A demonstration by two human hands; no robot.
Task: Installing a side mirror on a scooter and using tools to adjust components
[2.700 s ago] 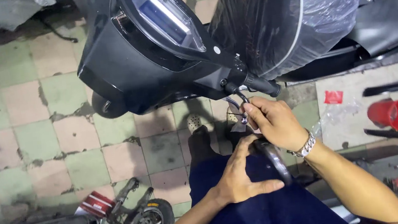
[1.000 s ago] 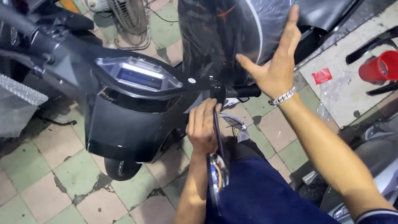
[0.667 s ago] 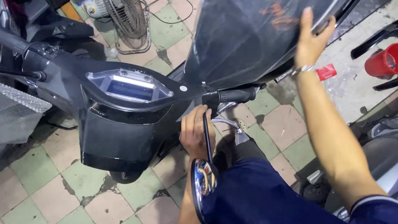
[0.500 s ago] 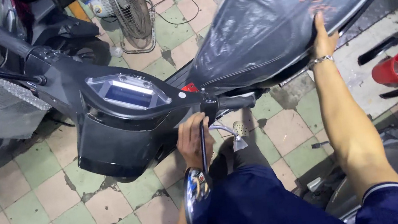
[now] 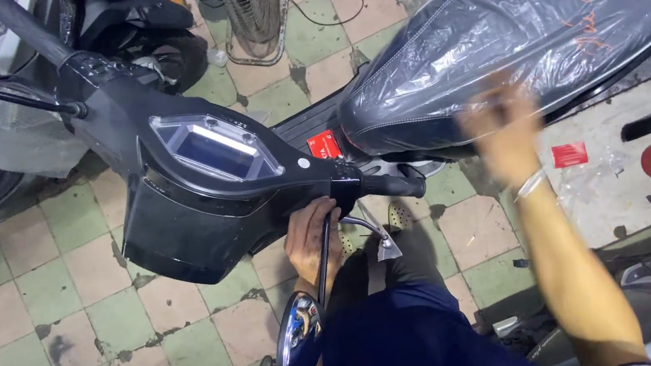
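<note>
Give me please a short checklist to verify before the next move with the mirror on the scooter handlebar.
1. Left hand grips the mirror stem just under the handlebar: ok.
2. Stem seated in its mount: cannot tell, the hand covers the joint.
3. Round mirror free of the knees and floor: ok, it hangs in the air.
4. Right hand steady: not ok, it is blurred, in front of the wrapped seat.
5. Right hand holds a tool: cannot tell.
6. Brake lever clear of the left hand: ok.
</note>
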